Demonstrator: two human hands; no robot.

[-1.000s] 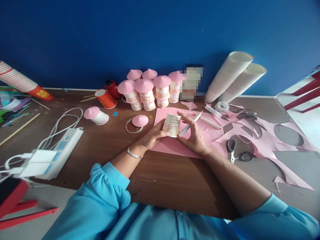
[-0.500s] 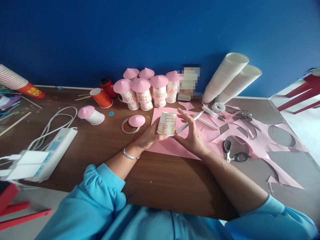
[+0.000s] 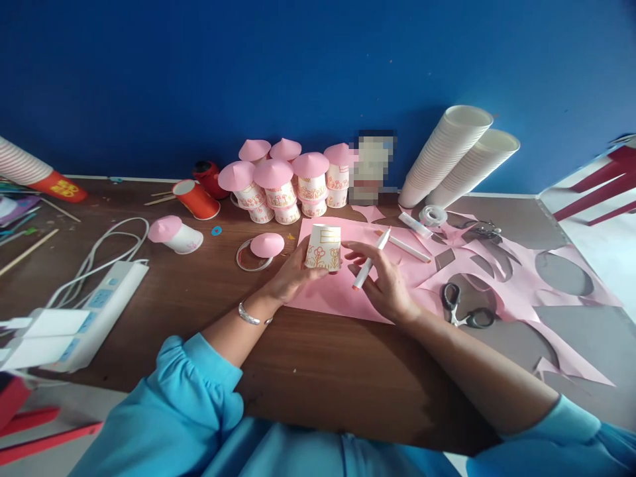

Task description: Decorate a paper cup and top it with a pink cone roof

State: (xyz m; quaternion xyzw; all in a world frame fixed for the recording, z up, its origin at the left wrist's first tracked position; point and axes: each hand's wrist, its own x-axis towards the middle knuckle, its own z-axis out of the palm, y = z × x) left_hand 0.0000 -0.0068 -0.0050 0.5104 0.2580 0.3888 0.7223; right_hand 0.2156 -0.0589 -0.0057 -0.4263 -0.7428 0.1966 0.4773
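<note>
The left grip is curled partway closed around the lower side of a paper cup, thumb across its front near the bottom edge, holding it raised between the two hands. Reddish and yellowish flowers are drawn low on the cup, with a window-like outline above. The right grip is half closed on a white marker, which slants across the fingers with its reddish end nearer the person; its fingertips come right beside the cup, and whether they touch it I cannot tell. Beneath both grips, a pink sheet lies on the table. Just beyond the right grip is a second marker; to its right are scissors and pink offcuts, and farther beyond it, leaning stacks of white cups. Near the left grip, beyond it and to its left, sits a pink cone beside a white ring. Farther beyond stand decorated cups with pink cone roofs.
</note>
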